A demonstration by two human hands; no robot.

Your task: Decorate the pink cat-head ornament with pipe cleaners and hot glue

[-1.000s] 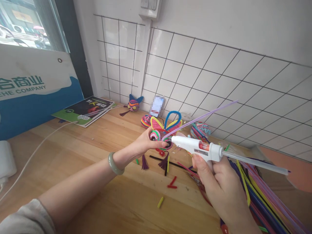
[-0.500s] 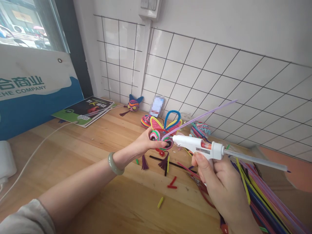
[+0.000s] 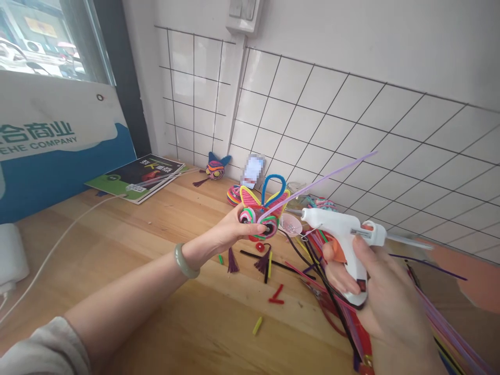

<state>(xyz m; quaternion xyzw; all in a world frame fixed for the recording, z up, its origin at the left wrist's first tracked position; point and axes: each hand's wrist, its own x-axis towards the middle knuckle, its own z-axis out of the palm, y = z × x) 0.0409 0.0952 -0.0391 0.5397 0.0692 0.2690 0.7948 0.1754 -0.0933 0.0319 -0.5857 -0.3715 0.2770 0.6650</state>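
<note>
Between the thumb and fingers of my left hand [image 3: 230, 227] is a colourful pipe-cleaner animal head [image 3: 259, 221]. It has yellow-edged pink ears, round striped eyes, a blue loop on top and purple tassels [image 3: 262, 262] hanging below. A long lilac pipe cleaner [image 3: 328, 178] slants up to the right from its front; its lower end lies near my thumb. My right hand [image 3: 375, 281] grips a white hot glue gun [image 3: 332, 223] by its handle, fingers near the orange trigger. The gun's nozzle points left, apart from the head, and a clear glue stick [image 3: 408, 241] sticks out behind.
Loose pipe cleaners [image 3: 449, 323] lie at the right, with a small pink dish [image 3: 291, 225] behind. Red and yellow offcuts [image 3: 257, 325] are scattered on the wooden table [image 3: 187, 323]. A phone [image 3: 253, 171], another animal head [image 3: 216, 166] and a booklet [image 3: 146, 174] sit towards the wall.
My right hand has drawn the glue gun right and away from the animal head, turning it so the handle shows. My left hand stays nearly still with the head.
</note>
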